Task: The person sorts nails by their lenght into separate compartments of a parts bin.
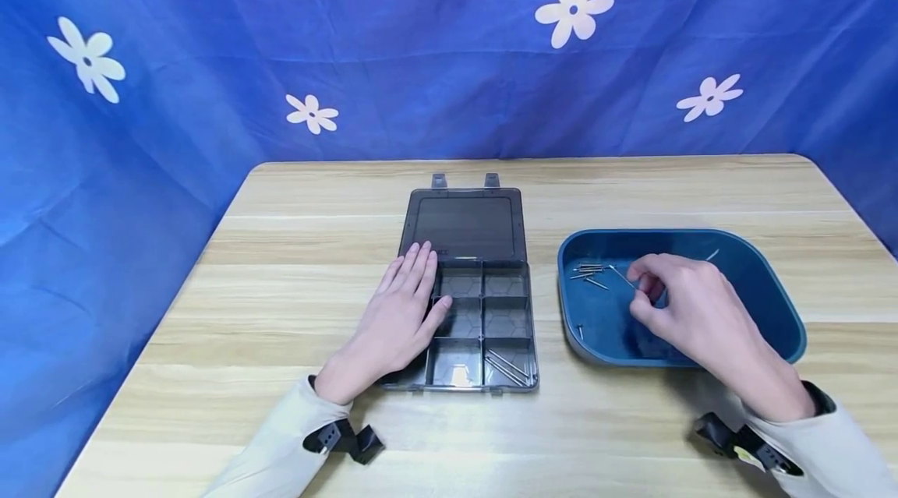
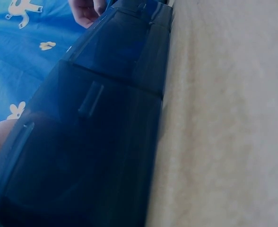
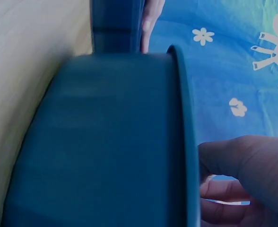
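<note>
I pinch a thin, straight, silvery nail (image 1: 622, 277) in my right hand (image 1: 694, 307), inside the blue bin (image 1: 610, 323); my left hand (image 1: 396, 319) rests straight-fingered on the smoky divided box (image 1: 505, 317). Pale wood-grain table (image 1: 302, 249) below, white-flowered blue curtain (image 1: 435, 93) behind.

No readable words, numbers or brands. Faint marking (image 1: 440, 252) on dark translucent plastic lid (image 1: 464, 219), just beside left hand (image 1: 396, 315): too small to read. Yellow-green mark (image 1: 747, 457) on black wrist strap (image 1: 754, 445), behind right hand (image 1: 694, 301): illegible.
</note>
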### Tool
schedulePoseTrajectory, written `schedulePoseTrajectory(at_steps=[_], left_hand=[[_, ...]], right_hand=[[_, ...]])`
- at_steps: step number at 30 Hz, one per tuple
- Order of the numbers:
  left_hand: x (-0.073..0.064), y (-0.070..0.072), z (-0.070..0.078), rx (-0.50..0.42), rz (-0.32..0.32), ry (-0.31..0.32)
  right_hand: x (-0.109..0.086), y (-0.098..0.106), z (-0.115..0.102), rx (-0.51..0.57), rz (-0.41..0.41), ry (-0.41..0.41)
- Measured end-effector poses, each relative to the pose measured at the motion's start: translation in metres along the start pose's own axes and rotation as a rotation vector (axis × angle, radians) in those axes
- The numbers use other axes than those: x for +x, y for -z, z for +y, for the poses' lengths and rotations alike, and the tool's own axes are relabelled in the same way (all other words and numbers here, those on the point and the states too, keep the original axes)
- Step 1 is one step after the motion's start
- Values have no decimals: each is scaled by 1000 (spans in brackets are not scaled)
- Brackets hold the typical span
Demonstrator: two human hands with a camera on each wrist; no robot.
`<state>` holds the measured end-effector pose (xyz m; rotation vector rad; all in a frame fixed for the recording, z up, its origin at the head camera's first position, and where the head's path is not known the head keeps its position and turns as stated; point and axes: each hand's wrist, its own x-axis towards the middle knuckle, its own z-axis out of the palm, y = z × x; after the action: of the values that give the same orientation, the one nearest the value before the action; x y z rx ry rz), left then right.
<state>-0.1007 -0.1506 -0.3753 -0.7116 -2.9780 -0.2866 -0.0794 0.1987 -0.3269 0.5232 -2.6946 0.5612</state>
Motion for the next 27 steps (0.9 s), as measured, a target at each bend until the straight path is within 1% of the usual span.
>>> schedulePoseTrajectory(at_steps=[6,12,18,23,27], left_hand=[[2,-1,1,1,12,-10],[2,-2,0,-10,25,-7],[1,-3,-2,4,38,-19],[1,-3,-2,6,39,-21],[1,-3,-2,7,40,-19]], right_hand=[[-1,-1,-12,35,10,12],[-1,-4,-27,74,-3,28],[-1,-8,-42,72,-37,47],[-1,-12,-56,79,-56,106],[-2,-17,-68,119,-79,147]])
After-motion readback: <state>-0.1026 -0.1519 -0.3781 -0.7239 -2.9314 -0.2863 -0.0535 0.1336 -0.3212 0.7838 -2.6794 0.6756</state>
